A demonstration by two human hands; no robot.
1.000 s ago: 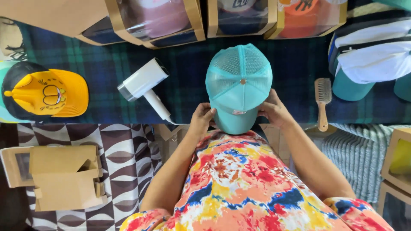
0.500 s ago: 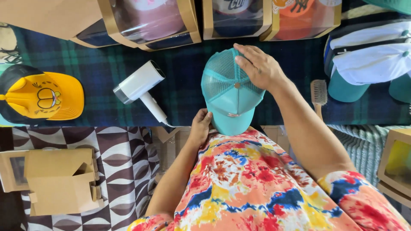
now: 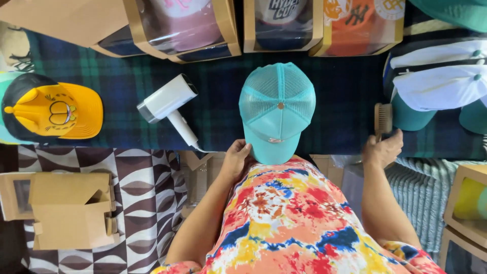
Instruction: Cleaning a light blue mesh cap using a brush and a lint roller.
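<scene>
fingers of the left hand (image 3: 234, 158) pinch the near left edge of the teal cap (image 3: 277, 109) at its brim, holding it where it sits at the near edge of the dark plaid cloth (image 3: 122, 86). the cap shows a solid teal front panel and brim, open mesh over the back, and a small button on top. the right hand (image 3: 383, 148) is closed around the handle of the wooden brush (image 3: 383, 117); the handle itself is hidden under the fingers, only the bristled head shows. the white hair dryer (image 3: 167, 101) lies left of the cap, apart from it. beyond, the windowed cardboard boxes (image 3: 231, 28) are cut off by the top edge. half a second ago the right hand lay on the cap's mesh crown; now it is off the cap and at the brush.
</scene>
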